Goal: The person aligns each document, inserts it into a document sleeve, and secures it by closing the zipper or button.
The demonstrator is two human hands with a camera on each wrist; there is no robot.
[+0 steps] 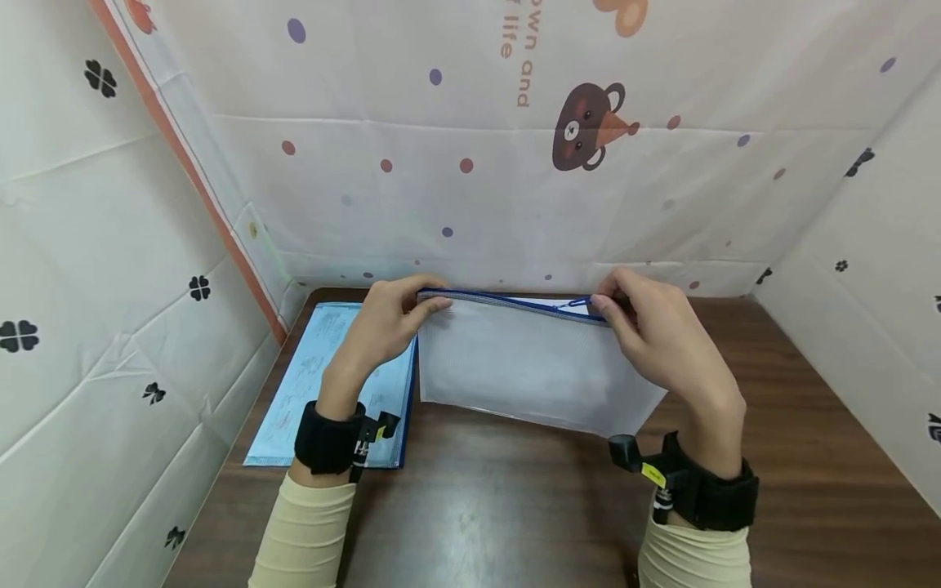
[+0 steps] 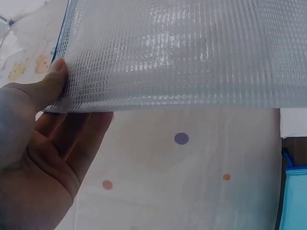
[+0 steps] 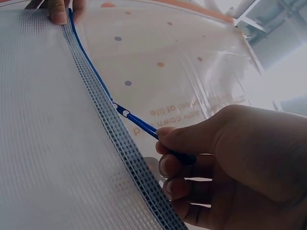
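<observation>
1. Head view — looks down and forward over the table point(image 1: 478, 506).
2. Wrist views — close, angled upward from below.
3. All three share the mesh pouch point(image 1: 529, 367).

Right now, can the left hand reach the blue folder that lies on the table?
Probably yes. The left hand grips the mesh pouch corner directly above the blue folder, and nothing lies between them; it would have to release the pouch first.

Bright even light, soft shadows, faint tabletop glare, wide-angle edge distortion, hazy wrist views
</observation>
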